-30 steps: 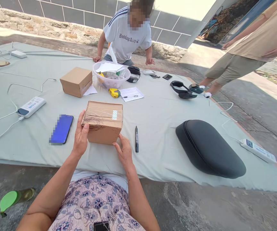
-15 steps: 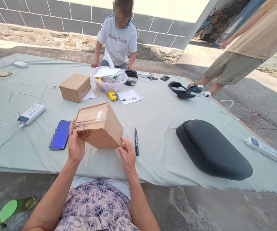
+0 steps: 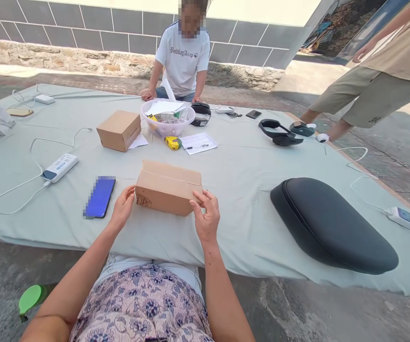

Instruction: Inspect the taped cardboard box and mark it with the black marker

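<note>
The taped cardboard box [image 3: 168,188] has dropped from its earlier tilt and now lies level on the pale green cloth [image 3: 247,190], near the cloth's close edge. The left hand [image 3: 122,207] touches its left end, fingers loosely spread. The right hand [image 3: 204,216] rests at its right end, fingers spread and slightly curved, pinching nothing. A phone [image 3: 100,197] lies just left of the hand, a black cushion [image 3: 333,225] off to the right. Farther away, a second box [image 3: 118,130] sits beside a clear plastic bowl [image 3: 167,118]
</note>
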{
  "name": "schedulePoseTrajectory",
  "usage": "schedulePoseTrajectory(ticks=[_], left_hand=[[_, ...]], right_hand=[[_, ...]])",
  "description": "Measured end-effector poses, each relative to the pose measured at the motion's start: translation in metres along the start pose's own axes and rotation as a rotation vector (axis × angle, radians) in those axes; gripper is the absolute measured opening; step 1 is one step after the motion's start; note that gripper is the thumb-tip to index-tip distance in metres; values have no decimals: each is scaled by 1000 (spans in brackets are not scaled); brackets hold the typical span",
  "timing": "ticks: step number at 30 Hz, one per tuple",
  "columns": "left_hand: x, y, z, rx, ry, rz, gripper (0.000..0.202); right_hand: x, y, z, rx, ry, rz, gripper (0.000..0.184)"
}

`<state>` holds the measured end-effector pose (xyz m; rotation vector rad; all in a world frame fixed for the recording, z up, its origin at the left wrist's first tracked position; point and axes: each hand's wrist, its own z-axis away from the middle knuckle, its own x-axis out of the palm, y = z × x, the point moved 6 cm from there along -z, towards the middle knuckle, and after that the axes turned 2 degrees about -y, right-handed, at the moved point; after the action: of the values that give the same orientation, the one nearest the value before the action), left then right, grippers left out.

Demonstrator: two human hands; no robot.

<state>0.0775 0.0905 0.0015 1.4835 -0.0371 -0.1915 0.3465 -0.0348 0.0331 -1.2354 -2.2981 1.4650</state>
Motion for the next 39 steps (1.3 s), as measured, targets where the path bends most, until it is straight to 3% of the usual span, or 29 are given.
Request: schedulePoseTrajectory(ticks=[4, 7, 11, 16, 23, 31, 39], left_hand=[[-8, 31, -1, 65, 62, 38, 58], [8, 51, -3, 104, -15, -3, 63], [29, 60, -6, 155, -83, -41, 56], [30, 53, -4, 221, -59, -11, 58], [22, 42, 9, 262, -53, -5, 65], [12, 24, 30, 275, -81, -1, 74], [2, 3, 44, 281, -178, 96, 59]], right_hand=[[10, -6, -5, -40, -33, 3, 35], [11, -4, -9, -31, -31, 0, 33], [10, 3, -11, -47, -53, -26, 33], [8, 8, -5, -112, -67, -7, 35], [4, 4, 12, -99, -44, -36, 33], [-5, 5, 46, 54, -75, -179, 45], [-15, 11, 62, 44, -97, -168, 49]])
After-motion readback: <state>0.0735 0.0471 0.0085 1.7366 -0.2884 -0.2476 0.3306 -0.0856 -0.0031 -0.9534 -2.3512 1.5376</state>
